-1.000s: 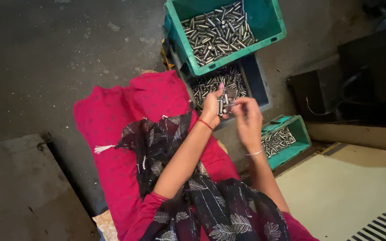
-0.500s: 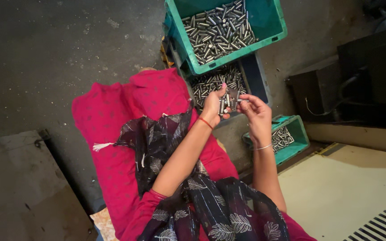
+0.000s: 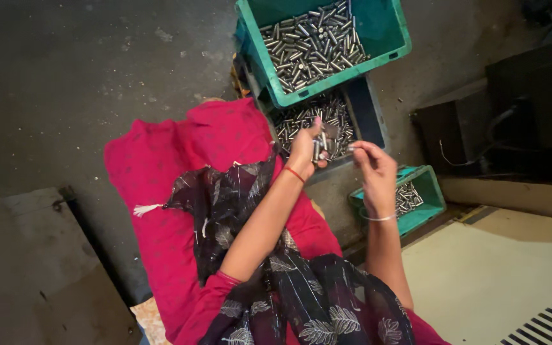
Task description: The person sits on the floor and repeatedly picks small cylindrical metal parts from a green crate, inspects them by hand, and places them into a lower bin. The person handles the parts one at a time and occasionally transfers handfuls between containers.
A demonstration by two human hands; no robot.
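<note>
Shiny metal pins [image 3: 319, 145] in left hand [image 3: 304, 151]; smooth green plastic crate [image 3: 388, 29]; matt rough concrete floor [image 3: 84, 70].

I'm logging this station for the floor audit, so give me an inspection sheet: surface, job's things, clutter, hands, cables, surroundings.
Surface: dark, stained concrete floor; pale mat at lower right.
Job's things: small metal cylinders held in the left hand; one small piece pinched in the right hand. Large green crate of metal cylinders sits above a blue crate of the same; small green crate by the right wrist holds a few.
Clutter: light specks on the floor, nothing else seen.
Hands: both raised over the blue crate, apart from each other.
Cables: thin wire beside a dark box.
Surroundings: grey slab at lower left; person's red garment and dark leaf-print scarf.
</note>
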